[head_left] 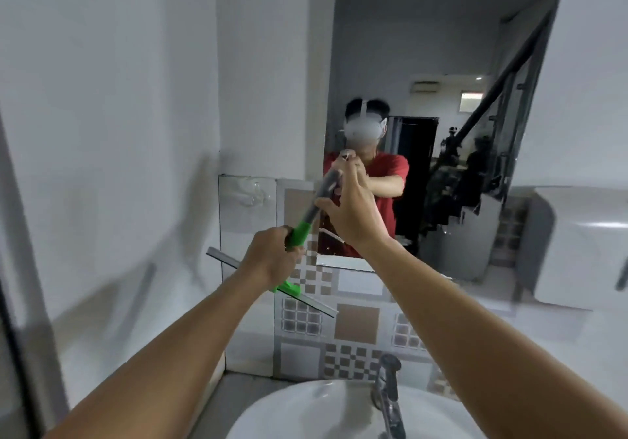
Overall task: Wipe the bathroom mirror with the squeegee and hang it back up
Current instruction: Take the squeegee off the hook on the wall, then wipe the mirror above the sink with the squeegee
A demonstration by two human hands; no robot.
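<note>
Green-handled squeegee with grey metal blade [272, 282]: off the glass, at seven o'clock below rectangular wall mirror [441, 65]. Left hand [272, 258] clenched on green grip; right hand [350, 214] grasping grey shaft. Rehanging outstanding; wiping progress indeterminable.

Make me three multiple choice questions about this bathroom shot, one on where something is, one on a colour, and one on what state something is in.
1. Where is the squeegee's long metal blade?
A. Pressed on the glass
B. Below the mirror, before the patterned wall tiles
C. In the basin

2. What colour is the squeegee's plastic head?
A. Green
B. Blue
C. Yellow

3. How is the squeegee held?
A. Left hand only
B. Hanging on a hook
C. Both hands on its handle

Key: 1 B, the blade sits lower than the rectangular wall mirror. 2 A, green shows beside the left hand. 3 C, the right hand grips the grey shaft higher up.
</note>
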